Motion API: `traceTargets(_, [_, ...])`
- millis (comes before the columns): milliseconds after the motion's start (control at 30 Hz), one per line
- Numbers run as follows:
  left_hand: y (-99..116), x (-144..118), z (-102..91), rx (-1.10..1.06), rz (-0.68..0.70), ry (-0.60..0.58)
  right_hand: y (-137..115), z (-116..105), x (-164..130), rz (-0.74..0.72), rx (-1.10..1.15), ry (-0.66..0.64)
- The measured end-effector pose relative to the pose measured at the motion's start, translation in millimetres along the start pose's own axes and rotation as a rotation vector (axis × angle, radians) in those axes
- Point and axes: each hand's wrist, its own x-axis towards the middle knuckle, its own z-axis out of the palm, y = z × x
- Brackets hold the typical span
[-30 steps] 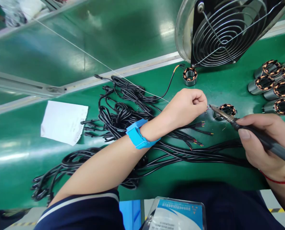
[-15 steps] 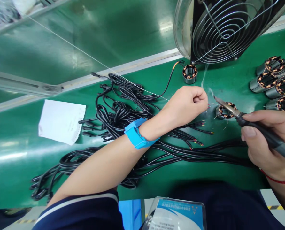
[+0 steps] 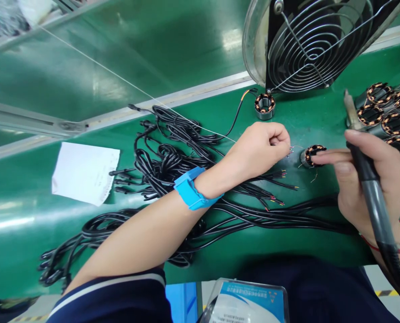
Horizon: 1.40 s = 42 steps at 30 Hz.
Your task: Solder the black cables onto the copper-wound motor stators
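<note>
My left hand [image 3: 262, 148], a blue strap on its wrist, is closed in a pinch over the cables. Thin wire ends [image 3: 290, 151] poke out beyond its fingertips, and a thin pale wire [image 3: 126, 81] runs down from the upper left to this hand. In my right hand [image 3: 381, 179] is a soldering iron [image 3: 374, 202], its tip pointing up and away. One finger of that hand reaches out to a small motor stator [image 3: 312, 157] with copper windings and appears to touch it. The gap between wire ends and stator is small.
Black cables [image 3: 173, 154] lie bundled across the green bench [image 3: 153, 278]. A caged fan [image 3: 310, 54] stands behind, with one stator [image 3: 264, 106] beside it. Several stators [image 3: 371, 114] cluster at the right. Paper [image 3: 85, 172] lies at the left.
The soldering iron's tip has swung up and right, away from the stator, and the smoke is gone. A right-hand finger now extends to the stator. My left hand has hardly moved.
</note>
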Motion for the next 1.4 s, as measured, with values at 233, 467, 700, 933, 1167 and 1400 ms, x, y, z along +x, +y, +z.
traceTargets(233, [-1,1,0.6,0.001,0.012,0.005,3,5,10,0.116,-0.073,-0.182])
traceTargets(467, [-1,1,0.2,0.003,0.043,-0.002,5,12,22,0.087,-0.128,-0.277])
traceTargets(700, [0,-5,5.2,-0.081,0.140,0.054,9,13,19,0.023,-0.144,-0.141])
traceTargets(933, [3,-8,3.6,-0.052,0.146,0.004,3,13,15,-0.119,-0.092,-0.156])
traceTargets(1167, [13,-13,0.8,-0.025,0.189,-0.077,5,13,17,-0.031,0.067,-0.126])
traceTargets(1400, [11,-12,-0.2,-0.029,0.142,-0.109,7,11,17,-0.022,0.105,-0.154])
